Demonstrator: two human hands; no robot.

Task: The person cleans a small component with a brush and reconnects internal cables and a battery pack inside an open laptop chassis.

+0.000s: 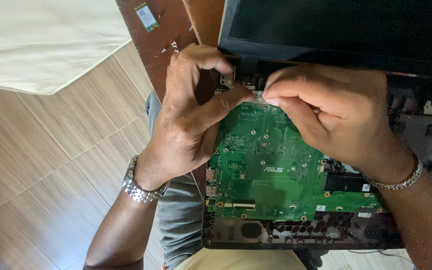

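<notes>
Both hands work at the top edge of the green motherboard (271,170), which sits in an opened laptop base (236,235). The left hand (191,115), fingers curled, presses its thumb beside the metal hinge (227,80). The right hand (326,110) pinches closed on a small white connector (260,95) there.

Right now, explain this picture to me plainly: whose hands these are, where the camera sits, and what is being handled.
The single picture comes from a camera worn on the person's head, looking down at their own two bare hands. An opened laptop base lies before them, with its green circuit board exposed and the dark screen beyond. The left hand, with a metal watch on its wrist, and the right hand, wearing a bracelet, both pinch at a small connector at the board's top edge. A small green card lies on the brown table.
</notes>
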